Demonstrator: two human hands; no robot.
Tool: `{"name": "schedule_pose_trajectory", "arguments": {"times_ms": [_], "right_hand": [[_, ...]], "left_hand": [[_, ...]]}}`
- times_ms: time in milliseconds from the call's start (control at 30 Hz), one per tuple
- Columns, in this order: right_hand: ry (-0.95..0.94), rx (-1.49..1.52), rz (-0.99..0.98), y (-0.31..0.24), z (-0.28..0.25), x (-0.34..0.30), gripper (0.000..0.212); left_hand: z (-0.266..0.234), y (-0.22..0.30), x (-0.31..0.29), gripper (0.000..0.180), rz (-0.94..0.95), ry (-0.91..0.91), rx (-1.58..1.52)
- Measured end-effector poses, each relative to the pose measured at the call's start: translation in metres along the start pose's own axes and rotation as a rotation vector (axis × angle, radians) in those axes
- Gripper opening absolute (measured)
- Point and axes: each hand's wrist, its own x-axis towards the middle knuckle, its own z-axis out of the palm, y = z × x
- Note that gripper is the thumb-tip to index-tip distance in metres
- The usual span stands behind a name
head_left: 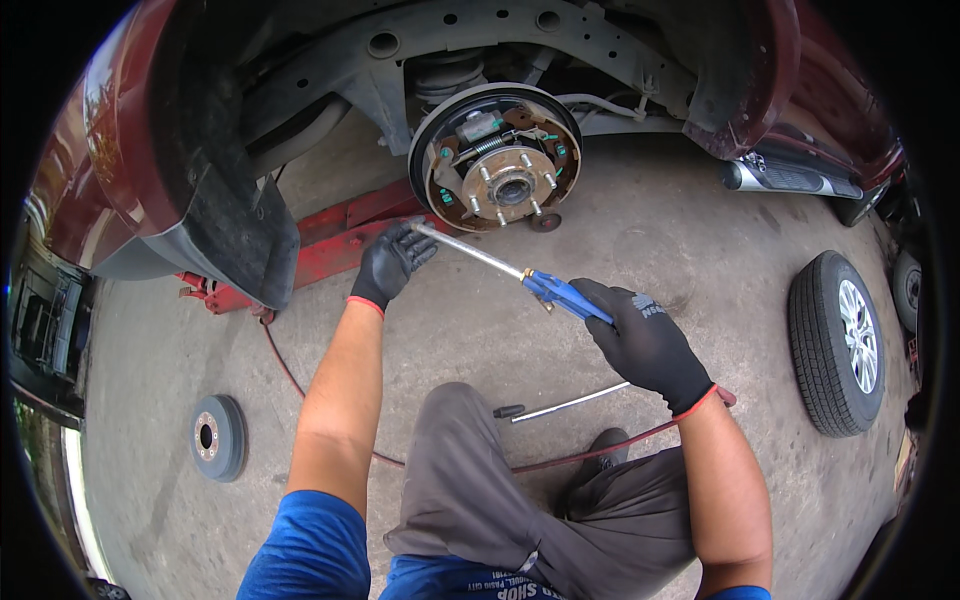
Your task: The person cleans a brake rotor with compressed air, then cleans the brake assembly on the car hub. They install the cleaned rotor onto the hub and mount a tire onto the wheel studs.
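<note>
My right hand, in a black glove, is closed round the blue handle of an air blow gun. The gun's long metal nozzle points left and away from me. Its tip is at the fingers of my gloved left hand, which are stretched out; whether they touch it I cannot tell. Just beyond the nozzle is an exposed drum brake assembly, with its hub, wheel studs, shoes and springs showing. A red hose runs from near my right wrist across the floor, passing my legs.
A red floor jack reaches under the dark red vehicle, beside a black mud flap. A brake drum lies at left. A wheel stands at right. A metal bar and a dark socket lie near my knee.
</note>
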Motion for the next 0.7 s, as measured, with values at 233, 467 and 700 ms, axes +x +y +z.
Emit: {"name": "schedule_pose_trajectory", "arguments": {"times_ms": [233, 467, 700], "right_hand": [[0.036, -0.088, 0.104, -0.015, 0.009, -0.004, 0.044], [0.086, -0.130, 0.095, -0.026, 0.012, 0.004, 0.048], [0.108, -0.137, 0.116, -0.031, 0.008, 0.005, 0.048]], "left_hand": [[0.027, 0.003, 0.032, 0.070, 0.151, 0.279, 0.241], [0.058, 0.013, 0.053, 0.073, 0.184, 0.260, 0.297], [0.074, 0.019, 0.063, 0.063, 0.355, 0.252, 0.347]]}}
